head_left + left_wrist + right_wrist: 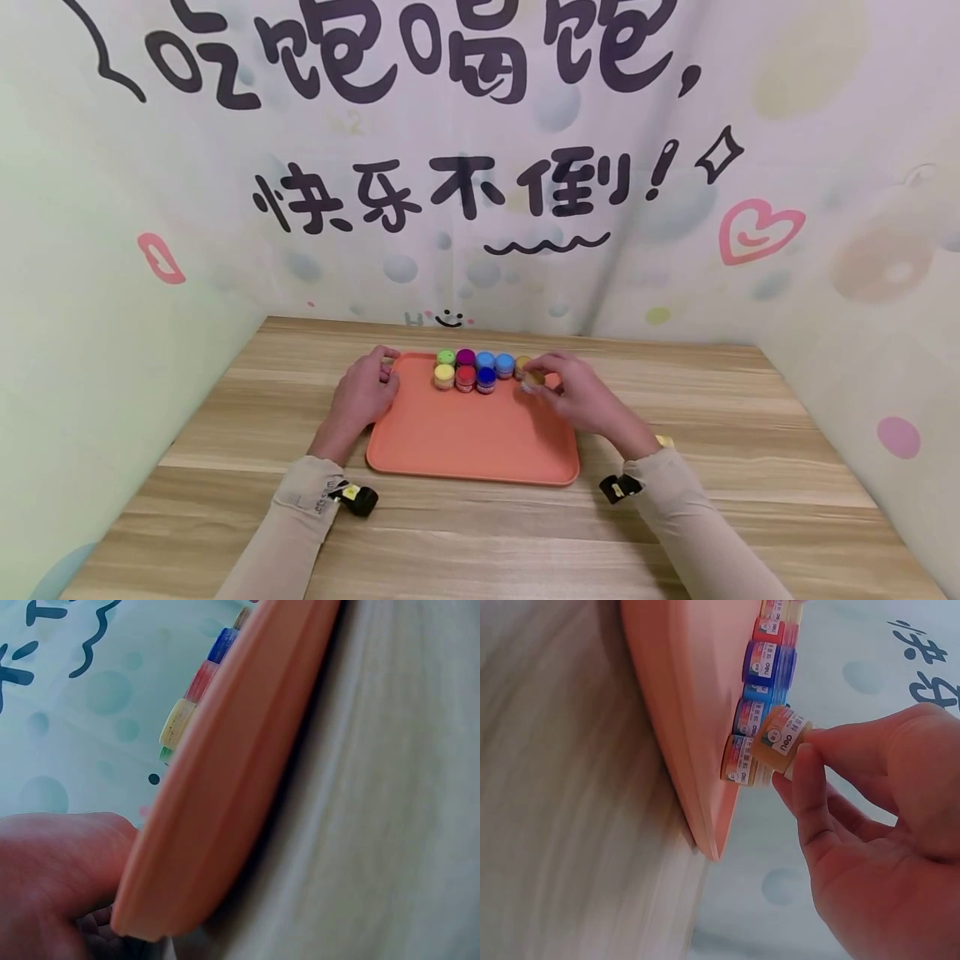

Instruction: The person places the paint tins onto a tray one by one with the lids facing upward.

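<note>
My right hand (577, 392) pinches a small brown paint jar (781, 739) between thumb and fingertips. It is tilted, with its printed label showing, close to another brown jar (739, 759) at the right end of the back row. On an orange tray (472, 437), the back row also has a green jar (446, 357), a purple jar (466, 357) and two light blue jars (505, 365). In front of them stand a yellow jar (444, 377), a red jar (466, 379) and a dark blue jar (486, 380). My left hand (365, 388) grips the tray's left rim, its fingertips partly hidden.
The tray lies on a wood-grain table (480, 533). Behind it hangs a pale cloth backdrop (420, 275) with large dark lettering. Each wrist carries a black camera on a strap, the left camera (360, 498) beside the tray's near left corner.
</note>
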`<state>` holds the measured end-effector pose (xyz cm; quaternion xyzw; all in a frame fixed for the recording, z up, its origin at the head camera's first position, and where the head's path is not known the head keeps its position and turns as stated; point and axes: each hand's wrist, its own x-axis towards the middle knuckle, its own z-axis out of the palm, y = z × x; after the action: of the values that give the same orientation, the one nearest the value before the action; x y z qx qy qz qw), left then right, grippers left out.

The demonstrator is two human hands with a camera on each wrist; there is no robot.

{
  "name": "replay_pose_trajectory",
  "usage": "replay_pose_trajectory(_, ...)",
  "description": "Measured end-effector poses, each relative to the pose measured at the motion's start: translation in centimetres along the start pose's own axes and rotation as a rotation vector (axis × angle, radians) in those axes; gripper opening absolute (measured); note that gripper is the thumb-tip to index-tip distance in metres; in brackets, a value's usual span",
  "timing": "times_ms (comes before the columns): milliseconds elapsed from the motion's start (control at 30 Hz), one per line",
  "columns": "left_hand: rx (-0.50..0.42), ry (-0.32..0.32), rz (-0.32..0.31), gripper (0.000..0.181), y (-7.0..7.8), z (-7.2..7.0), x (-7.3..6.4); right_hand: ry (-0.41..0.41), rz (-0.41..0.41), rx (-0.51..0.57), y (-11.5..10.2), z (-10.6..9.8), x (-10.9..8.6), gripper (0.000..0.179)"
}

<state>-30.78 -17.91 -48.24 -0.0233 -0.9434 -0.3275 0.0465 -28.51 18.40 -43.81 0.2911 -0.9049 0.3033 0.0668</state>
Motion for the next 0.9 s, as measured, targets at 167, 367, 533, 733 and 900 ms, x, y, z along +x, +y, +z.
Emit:
replay_pose_trajectory(167,0.001,0.001,0.005,0.037,0.0,-0.1,0.0,-0.007,-0.005,-0.01,-0.3,0.5,0.4,0.03)
replay_pose_trajectory(367,-0.003,-0.007,0.0,0.038,0.1,-0.1,-0.1,-0.008,-0.02,-0.016,-0.8,1.2,0.7,0.025)
replay_pose_trajectory(533,-0.001,-0.009,-0.002,0.038,0.1,-0.2,-0.1,-0.023,-0.014,-0.01,-1.0,1.6,1.0,0.024)
replay_pose_trajectory(733,0.0,-0.007,-0.002,0.038,0.1,-0.1,-0.1,-0.028,-0.02,-0.04,-1.1,1.7,1.3,0.023)
replay_pose_trajectory(900,-0.002,-0.005,0.002,0.037,0.1,0.0,0.0,-0.026,-0.032,-0.048,-1.0,1.8,1.7,0.022)
